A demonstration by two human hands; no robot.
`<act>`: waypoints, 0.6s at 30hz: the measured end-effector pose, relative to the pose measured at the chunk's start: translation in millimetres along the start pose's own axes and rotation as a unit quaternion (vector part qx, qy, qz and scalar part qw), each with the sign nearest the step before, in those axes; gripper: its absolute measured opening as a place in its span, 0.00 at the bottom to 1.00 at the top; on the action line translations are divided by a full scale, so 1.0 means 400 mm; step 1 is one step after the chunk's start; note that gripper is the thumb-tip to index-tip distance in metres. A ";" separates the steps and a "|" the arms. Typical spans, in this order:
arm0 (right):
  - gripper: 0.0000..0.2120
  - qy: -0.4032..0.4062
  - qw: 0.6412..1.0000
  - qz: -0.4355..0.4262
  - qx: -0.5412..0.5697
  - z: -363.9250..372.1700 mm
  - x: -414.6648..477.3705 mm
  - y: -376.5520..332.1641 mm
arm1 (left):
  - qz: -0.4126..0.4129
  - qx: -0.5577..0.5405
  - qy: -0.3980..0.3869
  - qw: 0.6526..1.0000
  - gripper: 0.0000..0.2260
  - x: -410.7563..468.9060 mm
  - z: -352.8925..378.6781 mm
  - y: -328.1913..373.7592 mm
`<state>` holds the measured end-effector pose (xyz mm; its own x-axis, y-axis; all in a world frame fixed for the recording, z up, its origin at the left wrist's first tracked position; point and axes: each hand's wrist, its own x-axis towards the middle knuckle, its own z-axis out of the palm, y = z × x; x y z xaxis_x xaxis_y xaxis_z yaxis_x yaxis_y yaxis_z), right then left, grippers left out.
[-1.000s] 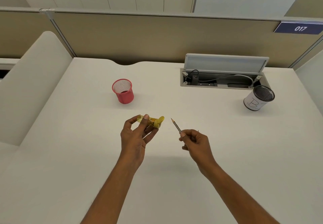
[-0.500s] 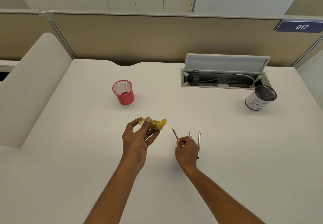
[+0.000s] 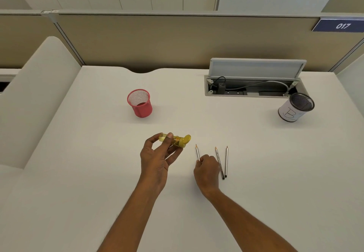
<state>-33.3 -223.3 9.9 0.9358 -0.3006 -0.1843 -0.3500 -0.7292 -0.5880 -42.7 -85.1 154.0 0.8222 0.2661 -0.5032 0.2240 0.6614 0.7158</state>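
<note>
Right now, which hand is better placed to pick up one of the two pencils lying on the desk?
Right. The right hand sits directly beside the two loose pencils, though it pinches a third pencil. The left hand is farther off and holds the yellow sharpener.

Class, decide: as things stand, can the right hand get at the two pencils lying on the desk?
Probably yes. The two pencils lie right beside the right hand with nothing between, but it pinches a third pencil, so its fingers are busy.
</note>
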 end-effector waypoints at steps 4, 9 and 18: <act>0.07 0.007 1.000 -0.007 0.006 0.005 -0.002 0.007 | -0.002 0.000 0.000 1.000 0.12 0.002 -0.001 0.004; 0.08 0.014 1.000 -0.012 0.020 0.009 -0.005 0.017 | -0.003 0.005 0.005 1.000 0.14 0.007 -0.002 0.002; 0.09 0.010 0.998 -0.023 0.055 -0.015 0.000 0.033 | -0.009 -0.001 0.001 1.000 0.14 0.013 0.005 -0.007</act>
<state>-38.0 -236.7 6.9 0.9496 -0.2805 -0.1399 -0.2981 -0.6706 -0.6793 -37.8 -87.0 150.4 0.8168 0.2560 -0.5170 0.2370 0.6681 0.7053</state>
